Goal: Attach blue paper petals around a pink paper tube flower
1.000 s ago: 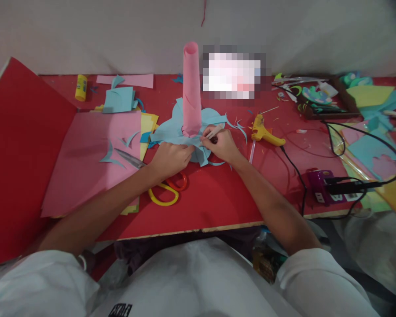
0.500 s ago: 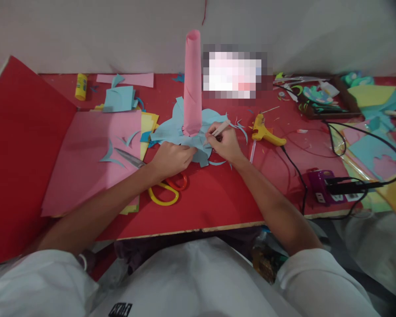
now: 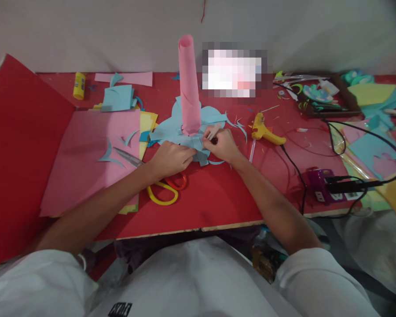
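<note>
A pink paper tube (image 3: 189, 83) stands, leaning slightly left, on a flower-like base of light blue paper (image 3: 168, 123). My left hand (image 3: 173, 158) is closed at the near edge of the blue paper, its fingertips pinching the edge. In my right hand (image 3: 222, 143) a flat wooden craft stick (image 3: 214, 131) is gripped, its lower end down by the blue paper near the tube's foot. Fingers hide part of the stick and its tip. Scissors (image 3: 163, 196) with red and yellow handles lie partly beneath my left wrist.
A yellow hot glue gun (image 3: 265, 132) lies right of my right hand, its cord running to a purple power box (image 3: 320, 185). Pink sheets (image 3: 92, 163) and a red board (image 3: 23, 167) are at left. A glue stick (image 3: 79, 86) stands behind; a tray (image 3: 350, 103) of scraps sits right.
The pink tube's top has tipped to the left. My right hand and the craft stick have shifted slightly left, with the stick at a steeper angle. My left hand has barely moved.
</note>
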Action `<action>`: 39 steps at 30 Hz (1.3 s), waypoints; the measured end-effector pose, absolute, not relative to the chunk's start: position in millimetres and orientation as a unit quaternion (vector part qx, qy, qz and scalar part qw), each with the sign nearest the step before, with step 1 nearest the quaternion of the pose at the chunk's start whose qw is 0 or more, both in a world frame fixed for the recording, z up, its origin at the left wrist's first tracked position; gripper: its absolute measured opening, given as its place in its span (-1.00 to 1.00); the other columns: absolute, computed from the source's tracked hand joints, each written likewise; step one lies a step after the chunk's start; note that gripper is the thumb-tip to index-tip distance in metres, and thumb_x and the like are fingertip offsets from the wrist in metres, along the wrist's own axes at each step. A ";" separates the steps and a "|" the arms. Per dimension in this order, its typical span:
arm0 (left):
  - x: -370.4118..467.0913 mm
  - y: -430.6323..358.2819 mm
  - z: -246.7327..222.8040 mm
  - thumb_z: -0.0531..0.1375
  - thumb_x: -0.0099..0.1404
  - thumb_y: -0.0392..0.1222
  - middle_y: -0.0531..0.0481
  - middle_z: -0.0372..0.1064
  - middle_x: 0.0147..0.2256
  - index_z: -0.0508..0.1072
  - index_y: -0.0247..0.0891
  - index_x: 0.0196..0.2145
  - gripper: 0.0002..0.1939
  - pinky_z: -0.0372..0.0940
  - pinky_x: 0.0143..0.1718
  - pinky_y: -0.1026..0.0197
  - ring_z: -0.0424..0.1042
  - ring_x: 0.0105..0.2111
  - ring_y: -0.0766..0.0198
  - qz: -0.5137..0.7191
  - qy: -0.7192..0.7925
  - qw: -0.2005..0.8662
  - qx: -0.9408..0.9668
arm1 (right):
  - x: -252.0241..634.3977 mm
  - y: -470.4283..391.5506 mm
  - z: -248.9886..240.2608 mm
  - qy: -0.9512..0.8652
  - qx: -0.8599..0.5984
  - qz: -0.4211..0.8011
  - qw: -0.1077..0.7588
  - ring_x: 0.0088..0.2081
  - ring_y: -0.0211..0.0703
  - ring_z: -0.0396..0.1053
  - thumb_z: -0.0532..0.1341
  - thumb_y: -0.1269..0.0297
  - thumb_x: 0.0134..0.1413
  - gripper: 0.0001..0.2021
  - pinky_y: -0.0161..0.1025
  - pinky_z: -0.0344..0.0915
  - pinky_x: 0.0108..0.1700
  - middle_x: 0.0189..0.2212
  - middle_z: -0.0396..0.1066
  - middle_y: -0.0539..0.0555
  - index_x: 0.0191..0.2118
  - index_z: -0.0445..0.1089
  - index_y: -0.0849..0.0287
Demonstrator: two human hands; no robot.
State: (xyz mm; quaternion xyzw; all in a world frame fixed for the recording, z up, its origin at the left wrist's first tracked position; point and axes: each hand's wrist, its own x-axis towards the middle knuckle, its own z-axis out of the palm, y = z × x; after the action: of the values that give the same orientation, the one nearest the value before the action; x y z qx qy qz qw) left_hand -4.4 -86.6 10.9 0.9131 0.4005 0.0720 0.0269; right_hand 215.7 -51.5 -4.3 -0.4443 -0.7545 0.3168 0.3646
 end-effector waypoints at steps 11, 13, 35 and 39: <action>-4.1 -85.4 9.9 0.04 0.37 -0.29 -0.07 0.63 -0.34 0.67 -0.18 -0.14 -0.62 0.02 -0.48 0.20 0.49 -0.44 0.18 0.074 0.398 0.028 0.914 | 217.2 -53.5 -1.4 -0.777 -0.407 0.355 0.325 -0.49 -0.23 0.27 0.22 0.11 0.14 -0.78 -0.20 0.22 -0.35 -0.55 0.38 -0.05 -0.44 0.30 0.08; -3.9 -85.7 10.6 0.03 0.38 -0.30 -0.06 0.64 -0.34 0.67 -0.17 -0.14 -0.61 0.00 -0.48 0.20 0.49 -0.44 0.18 0.071 0.400 0.027 0.913 | 217.3 -52.7 -2.7 -0.774 -0.407 0.356 0.329 -0.48 -0.23 0.28 0.23 0.10 0.16 -0.78 -0.20 0.22 -0.34 -0.54 0.39 -0.04 -0.42 0.31 0.08; -5.1 -85.0 6.0 0.05 0.35 -0.32 0.01 0.63 -0.38 0.67 -0.16 -0.16 -0.63 -0.09 -0.50 0.16 0.49 -0.48 0.21 0.107 0.378 0.001 0.920 | 218.4 -51.6 -4.4 -0.767 -0.412 0.354 0.342 -0.49 -0.25 0.30 0.23 0.09 0.19 -0.77 -0.24 0.22 -0.36 -0.54 0.41 -0.05 -0.40 0.33 0.10; -5.5 -84.9 5.8 0.05 0.35 -0.33 0.01 0.63 -0.39 0.67 -0.17 -0.17 -0.63 -0.06 -0.51 0.16 0.50 -0.48 0.20 0.112 0.377 0.001 0.920 | 217.9 -51.2 -7.0 -0.762 -0.408 0.359 0.352 -0.49 -0.24 0.32 0.26 0.01 0.20 -0.72 -0.23 0.24 -0.36 -0.52 0.43 -0.04 -0.37 0.34 0.10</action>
State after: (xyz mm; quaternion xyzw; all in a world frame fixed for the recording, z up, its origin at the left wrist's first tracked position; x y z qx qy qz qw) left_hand -5.5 -84.9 5.8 0.9196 0.3765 0.1120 0.0014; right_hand 217.9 -51.2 -7.0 -0.4083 -0.7619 0.3588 0.3522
